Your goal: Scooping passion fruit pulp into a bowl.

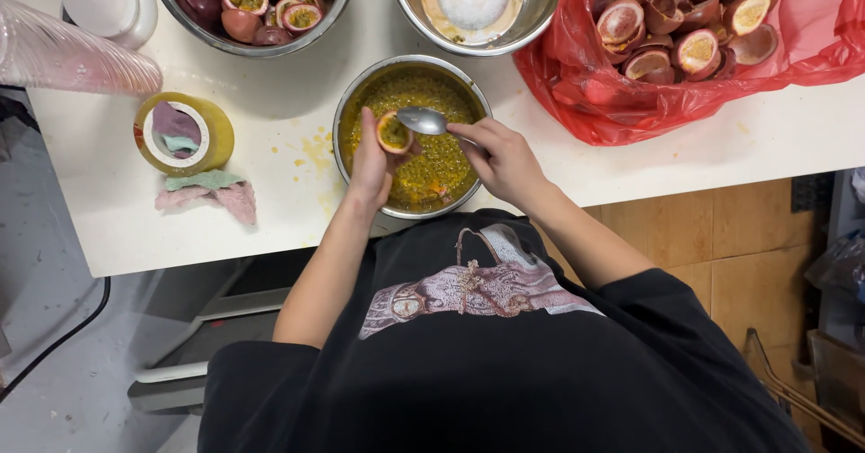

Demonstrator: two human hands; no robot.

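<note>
I've got a passion fruit half [394, 132] cupped cut-side up in the left hand [371, 160], fingers wrapped round its shell, right over the steel bowl of yellow pulp [410, 136]. The right hand [505, 157] has its grip pinched on the handle of a metal spoon [423, 121], bowl of the spoon just beside the fruit's rim. I'd judge that shell light and fairly stiff but slick with juice inside, so holding it by the outer rind looks the safest; squeeze too hard and it may buckle or spill.

Moving outward: an upper-left bowl [250, 7] holds more halves, a middle bowl [476, 2] behind carries a pale lid or dish, and a red plastic bag [685, 47] to the right is piled with scooped shells. On the white table [270, 237] sit a yellow tape roll [184, 133], a rag [212, 193] and stacked clear cups [72, 56]. Juice splatters mark the table near the bowl; nothing stands between hands and pulp.
</note>
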